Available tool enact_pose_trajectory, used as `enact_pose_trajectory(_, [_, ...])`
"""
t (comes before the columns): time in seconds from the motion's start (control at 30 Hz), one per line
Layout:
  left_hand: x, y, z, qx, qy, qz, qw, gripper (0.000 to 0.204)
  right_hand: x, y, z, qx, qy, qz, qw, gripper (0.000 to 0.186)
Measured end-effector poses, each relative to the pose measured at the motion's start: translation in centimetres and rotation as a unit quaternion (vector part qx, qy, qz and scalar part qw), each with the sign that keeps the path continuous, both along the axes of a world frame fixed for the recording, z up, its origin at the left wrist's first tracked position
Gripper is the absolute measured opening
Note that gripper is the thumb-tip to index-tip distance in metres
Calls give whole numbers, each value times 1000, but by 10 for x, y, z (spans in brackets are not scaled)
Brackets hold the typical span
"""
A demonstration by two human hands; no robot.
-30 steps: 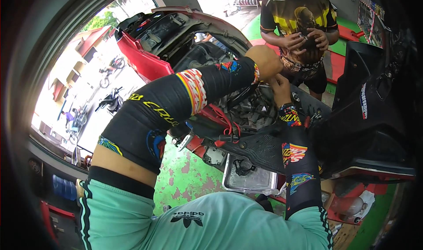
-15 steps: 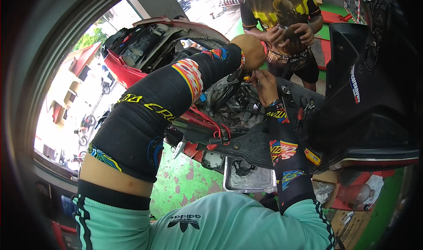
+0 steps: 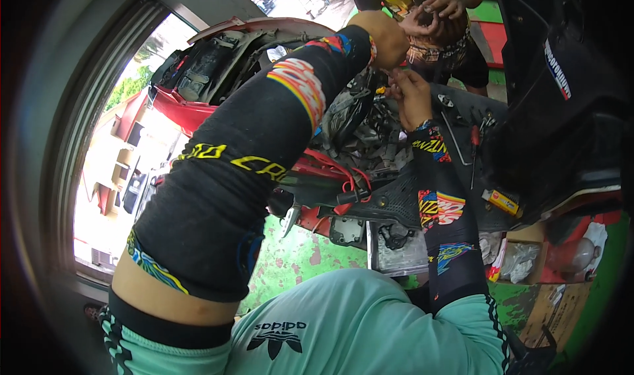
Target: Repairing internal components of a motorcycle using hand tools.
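A scooter (image 3: 218,111) with its body panels off stands before me, its engine bay (image 3: 356,134) exposed. My left hand (image 3: 382,39) reaches out over the far side of the bay, its back toward me and its fingers hidden. Just nearer and to the right is my right hand (image 3: 413,96), thumb and fingers pinched together close below the left hand. Whatever lies between those fingertips is too small to make out. Red cables (image 3: 333,167) with a black and red clamp (image 3: 353,195) run along the near edge of the bay.
Beside my right forearm lie a bent metal rod (image 3: 460,140), a red-handled screwdriver (image 3: 474,137) and a small yellow box (image 3: 502,202). A metal tray (image 3: 413,264) with a dark part sits below. Across from me, another person's hands (image 3: 439,11) are raised. A black panel (image 3: 561,97) rises at right.
My view has shifted, so the scooter and tools sit differently in it. Both my hands stay close together over the bay. The other person's hands have moved apart somewhat, fingers more spread.
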State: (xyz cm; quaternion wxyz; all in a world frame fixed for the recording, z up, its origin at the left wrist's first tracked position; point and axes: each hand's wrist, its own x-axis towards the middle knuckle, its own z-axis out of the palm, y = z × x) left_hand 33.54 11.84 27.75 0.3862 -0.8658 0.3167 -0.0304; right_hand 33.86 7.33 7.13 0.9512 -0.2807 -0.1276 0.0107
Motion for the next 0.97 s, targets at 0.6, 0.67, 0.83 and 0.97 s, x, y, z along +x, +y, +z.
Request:
enact_pose_trajectory(0.6, [29, -1, 7, 57, 62, -85, 993, 37, -4, 6, 7, -7, 55, -71, 996, 34])
enact_pose_trajectory(0.67, [38, 4, 6, 67, 59, -115, 989, 36, -5, 8, 9, 0, 59, -75, 995, 35])
enact_pose_trajectory(0.83, [48, 7, 6, 27, 68, -151, 986, 38, -6, 11, 15, 3, 79, -87, 993, 36])
enact_pose_trajectory(0.97, [59, 4, 2, 42, 68, -154, 985, 39, -3, 12, 11, 23, 104, -109, 988, 36])
